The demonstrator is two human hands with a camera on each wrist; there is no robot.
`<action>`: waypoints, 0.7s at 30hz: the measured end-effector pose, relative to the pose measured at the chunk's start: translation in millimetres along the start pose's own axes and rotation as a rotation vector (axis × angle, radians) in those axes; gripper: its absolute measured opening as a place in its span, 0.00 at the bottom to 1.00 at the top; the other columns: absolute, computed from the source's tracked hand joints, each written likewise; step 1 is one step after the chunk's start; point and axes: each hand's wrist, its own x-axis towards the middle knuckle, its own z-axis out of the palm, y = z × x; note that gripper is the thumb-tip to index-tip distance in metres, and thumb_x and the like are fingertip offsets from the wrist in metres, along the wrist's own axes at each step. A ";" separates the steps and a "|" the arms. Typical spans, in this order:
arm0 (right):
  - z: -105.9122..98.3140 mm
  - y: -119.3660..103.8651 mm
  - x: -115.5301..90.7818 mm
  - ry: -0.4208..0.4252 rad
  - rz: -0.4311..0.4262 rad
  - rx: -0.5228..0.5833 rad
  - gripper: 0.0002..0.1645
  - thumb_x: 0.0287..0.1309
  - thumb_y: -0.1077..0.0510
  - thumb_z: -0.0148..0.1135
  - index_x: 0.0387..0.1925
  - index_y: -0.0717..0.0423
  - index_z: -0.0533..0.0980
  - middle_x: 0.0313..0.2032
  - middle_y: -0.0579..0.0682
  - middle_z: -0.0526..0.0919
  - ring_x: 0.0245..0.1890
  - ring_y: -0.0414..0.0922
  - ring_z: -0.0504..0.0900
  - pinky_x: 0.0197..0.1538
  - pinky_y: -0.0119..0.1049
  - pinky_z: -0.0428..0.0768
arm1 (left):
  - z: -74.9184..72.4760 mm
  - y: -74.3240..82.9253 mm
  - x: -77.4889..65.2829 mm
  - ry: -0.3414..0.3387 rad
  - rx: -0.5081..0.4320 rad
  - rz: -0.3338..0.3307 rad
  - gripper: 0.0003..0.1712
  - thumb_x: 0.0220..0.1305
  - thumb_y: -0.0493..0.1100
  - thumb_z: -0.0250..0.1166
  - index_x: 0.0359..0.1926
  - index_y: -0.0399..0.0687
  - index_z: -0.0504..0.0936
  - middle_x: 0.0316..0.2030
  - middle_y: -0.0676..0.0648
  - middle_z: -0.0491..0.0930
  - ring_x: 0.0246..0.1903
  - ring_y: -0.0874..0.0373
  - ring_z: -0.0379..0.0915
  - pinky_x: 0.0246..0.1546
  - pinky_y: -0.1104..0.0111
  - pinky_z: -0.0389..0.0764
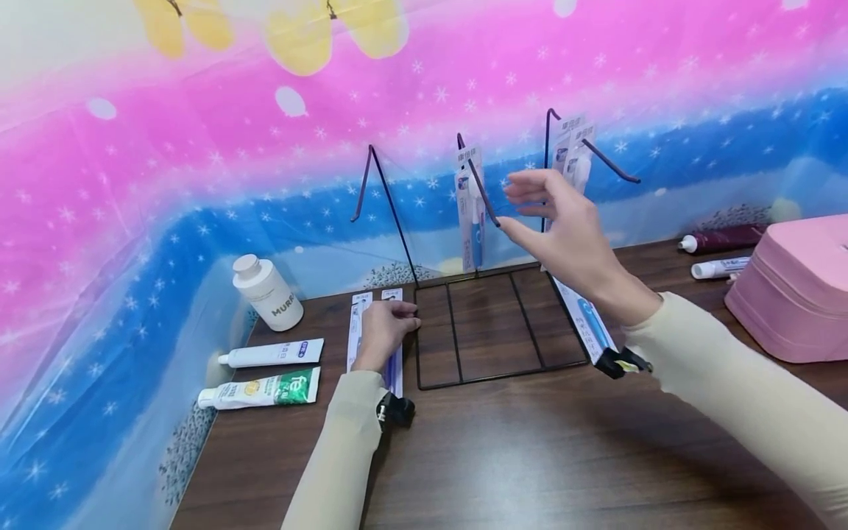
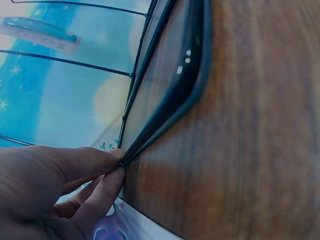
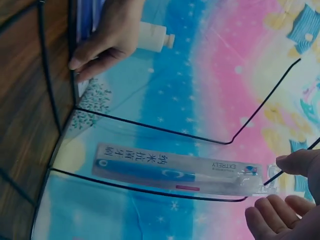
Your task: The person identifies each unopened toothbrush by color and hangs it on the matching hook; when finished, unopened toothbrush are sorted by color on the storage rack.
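A black wire display rack [image 1: 457,384] stands on the table with three upward hooks. My left hand [image 1: 384,327] pinches its left base wire between thumb and fingers, as the left wrist view [image 2: 75,175] shows. A packaged toothbrush [image 3: 145,167] with a blue handle hangs on the middle hook. Beside that hook's front end is my right hand [image 1: 563,228], fingers spread from the thumb and holding nothing; whether the thumb touches the wire I cannot tell. More packaged toothbrushes [image 1: 573,151] hang on the right hook. The left hook [image 1: 361,191] carries nothing.
Packaged toothbrushes [image 1: 394,368] lie under and beside my left wrist, another [image 1: 586,316] right of the base. Two toothpaste tubes [image 1: 271,353] and a white bottle [image 1: 268,294] are at left. A pink case [image 1: 795,287] and two tubes [image 1: 722,239] are at right.
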 end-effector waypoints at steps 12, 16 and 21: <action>-45.3 11.9 -45.4 0.099 -0.059 0.026 0.18 0.55 0.71 0.66 0.49 0.66 0.76 0.45 0.53 0.81 0.43 0.42 0.82 0.45 0.28 0.79 | -0.6 0.2 -0.2 0.002 0.007 -0.010 0.12 0.59 0.36 0.70 0.45 0.43 0.87 0.34 0.48 0.84 0.32 0.57 0.79 0.33 0.64 0.80; -62.3 24.6 -53.1 0.212 -0.050 0.073 0.15 0.56 0.75 0.63 0.46 0.73 0.75 0.43 0.59 0.81 0.40 0.41 0.82 0.42 0.26 0.79 | -0.7 1.2 -0.6 -0.002 0.002 -0.010 0.12 0.59 0.36 0.70 0.45 0.44 0.87 0.34 0.48 0.84 0.32 0.57 0.79 0.34 0.64 0.80; -78.5 74.0 -54.4 0.275 0.083 0.046 0.15 0.60 0.66 0.64 0.49 0.66 0.77 0.42 0.54 0.82 0.39 0.40 0.82 0.40 0.25 0.76 | -0.5 0.8 -0.4 -0.001 -0.004 -0.007 0.12 0.59 0.36 0.70 0.45 0.44 0.87 0.34 0.48 0.84 0.32 0.57 0.79 0.34 0.64 0.80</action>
